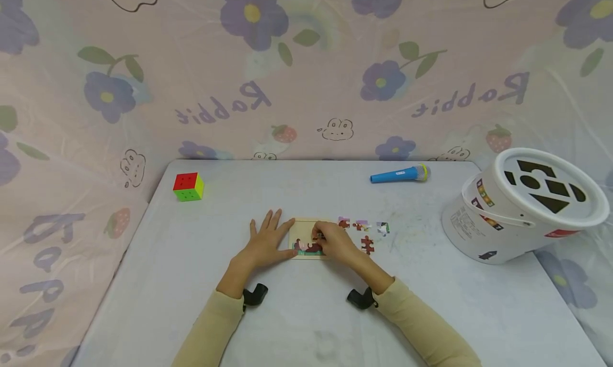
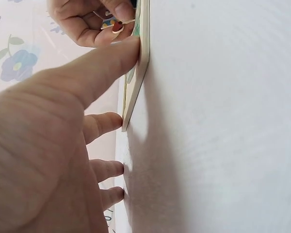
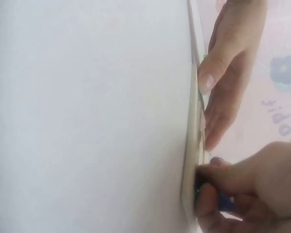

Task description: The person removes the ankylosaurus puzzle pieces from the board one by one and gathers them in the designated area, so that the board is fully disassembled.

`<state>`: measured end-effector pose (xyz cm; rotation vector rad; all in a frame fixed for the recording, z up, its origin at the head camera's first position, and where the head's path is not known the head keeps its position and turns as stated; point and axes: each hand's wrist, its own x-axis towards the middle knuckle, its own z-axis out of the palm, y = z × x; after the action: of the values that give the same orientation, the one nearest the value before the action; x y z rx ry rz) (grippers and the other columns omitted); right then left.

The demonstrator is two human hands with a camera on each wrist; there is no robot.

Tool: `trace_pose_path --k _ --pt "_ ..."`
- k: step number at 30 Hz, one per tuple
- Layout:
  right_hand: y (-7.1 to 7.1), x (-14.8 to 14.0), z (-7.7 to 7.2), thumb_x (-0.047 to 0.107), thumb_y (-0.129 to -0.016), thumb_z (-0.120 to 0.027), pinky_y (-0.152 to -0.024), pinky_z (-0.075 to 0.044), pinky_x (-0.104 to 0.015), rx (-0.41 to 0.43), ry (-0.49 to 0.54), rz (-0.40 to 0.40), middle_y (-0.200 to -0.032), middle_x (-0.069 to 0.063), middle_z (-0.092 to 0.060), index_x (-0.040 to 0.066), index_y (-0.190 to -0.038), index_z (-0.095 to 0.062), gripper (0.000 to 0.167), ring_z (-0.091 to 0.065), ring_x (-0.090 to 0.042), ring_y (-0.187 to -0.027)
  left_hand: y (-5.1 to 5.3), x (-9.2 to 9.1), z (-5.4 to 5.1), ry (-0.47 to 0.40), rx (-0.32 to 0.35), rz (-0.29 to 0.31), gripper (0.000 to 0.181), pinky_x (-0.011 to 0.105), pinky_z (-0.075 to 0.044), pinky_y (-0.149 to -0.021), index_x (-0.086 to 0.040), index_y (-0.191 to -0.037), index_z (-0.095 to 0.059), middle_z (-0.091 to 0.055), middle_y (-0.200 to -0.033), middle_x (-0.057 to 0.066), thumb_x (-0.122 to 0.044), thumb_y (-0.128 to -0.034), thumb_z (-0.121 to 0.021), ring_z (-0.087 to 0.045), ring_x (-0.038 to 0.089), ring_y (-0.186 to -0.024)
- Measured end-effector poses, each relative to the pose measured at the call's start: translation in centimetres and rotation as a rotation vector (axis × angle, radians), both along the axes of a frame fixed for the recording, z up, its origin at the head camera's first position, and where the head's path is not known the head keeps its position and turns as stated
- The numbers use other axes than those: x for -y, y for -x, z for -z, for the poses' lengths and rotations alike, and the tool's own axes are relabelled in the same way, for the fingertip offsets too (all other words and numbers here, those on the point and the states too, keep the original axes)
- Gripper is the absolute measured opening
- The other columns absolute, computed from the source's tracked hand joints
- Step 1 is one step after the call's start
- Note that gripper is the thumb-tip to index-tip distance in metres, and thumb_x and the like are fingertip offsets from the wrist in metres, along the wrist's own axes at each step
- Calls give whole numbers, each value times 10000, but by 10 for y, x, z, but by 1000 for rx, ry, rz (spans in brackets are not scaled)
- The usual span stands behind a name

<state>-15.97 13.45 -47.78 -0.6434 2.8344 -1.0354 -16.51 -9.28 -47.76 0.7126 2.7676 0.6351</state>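
A small wooden puzzle board (image 1: 300, 230) lies on the white table, with joined brown, pink and green pieces (image 1: 306, 248) along its near edge. My left hand (image 1: 265, 243) spreads its straight fingers at the board's left side. Its thumb (image 2: 114, 60) presses the near-left part, and another fingertip touches the board's edge. Over the right half of the board, my right hand (image 1: 337, 242) pinches a puzzle piece (image 2: 117, 26), partly hidden by the fingers. More loose pieces, including a reddish-brown one (image 1: 367, 244), lie right of the board.
A Rubik's cube (image 1: 188, 187) stands at the back left. A blue toy microphone (image 1: 399, 174) lies at the back right. On the right, a white lidded bucket (image 1: 507, 218) with shaped holes leans outward in view. Patterned cloth (image 1: 306, 90) hangs behind the table.
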Motion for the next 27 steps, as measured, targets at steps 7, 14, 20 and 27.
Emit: trace_pose_path --k 7,14,20,27 --pt "0 -5 0 -102 -857 -705 -798 -538 -390 -2 13 -59 -910 -58 -651 49 -899 -619 179 -619 -199 -880 -2 -2 0 -6 -19 -5 804 763 13 -1073 -162 -1554 -365 -125 -1637 229 -529 -903 -660 -24 434 -1505" --pt "-1 -8 -1 -86 -838 -737 -815 -528 -389 25 25 -91 -973 -71 -654 32 -977 -634 209 -604 -204 -896 -2 -6 5 26 -34 -37 731 753 19 -1081 -173 -1552 -356 -110 -1641 224 -547 -962 -571 -14 425 -1508" --pt "-2 -7 -3 -9 -814 -798 -844 -523 -411 16 0 -97 -1002 -84 -665 34 -979 -642 231 -623 -226 -935 -2 -7 9 28 -42 -47 755 753 28 -1079 -182 -1551 -350 -102 -1645 213 -555 -943 -596 -7 419 -1509" --pt "-1 -11 -4 -47 -858 -739 -862 -525 -390 65 52 -103 -1061 -104 -674 12 -1034 -661 202 -634 -239 -998 -2 -9 10 37 -48 -55 806 752 26 -1080 -185 -1558 -340 -91 -1649 206 -604 -919 -596 -3 412 -1511"
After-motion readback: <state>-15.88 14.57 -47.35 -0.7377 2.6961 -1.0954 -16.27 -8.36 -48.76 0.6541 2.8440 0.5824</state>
